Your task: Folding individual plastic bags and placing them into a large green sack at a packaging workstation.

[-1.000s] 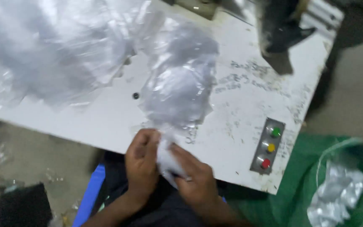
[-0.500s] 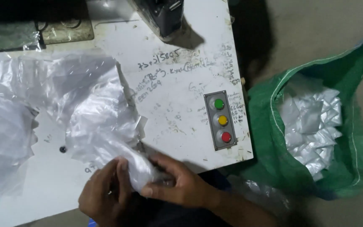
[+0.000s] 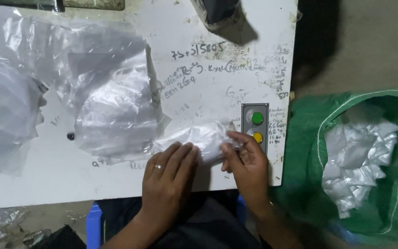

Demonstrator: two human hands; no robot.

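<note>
A small folded clear plastic bag (image 3: 203, 138) lies on the white table (image 3: 116, 177) near its front edge. My left hand (image 3: 169, 177), with a ring on one finger, presses flat on the bag's left end. My right hand (image 3: 247, 161) pinches the bag's right end between thumb and fingers, just beside the button panel (image 3: 254, 125).
A heap of loose clear plastic bags (image 3: 102, 97) covers the table's left half. The panel has green and yellow buttons. A dark machine part (image 3: 217, 11) stands at the back. A green sack (image 3: 369, 161) full of folded white bags sits on the floor to the right.
The view has swung right and closer. My hands have brought the bag from in front of me down onto the table and spread apart along it.
</note>
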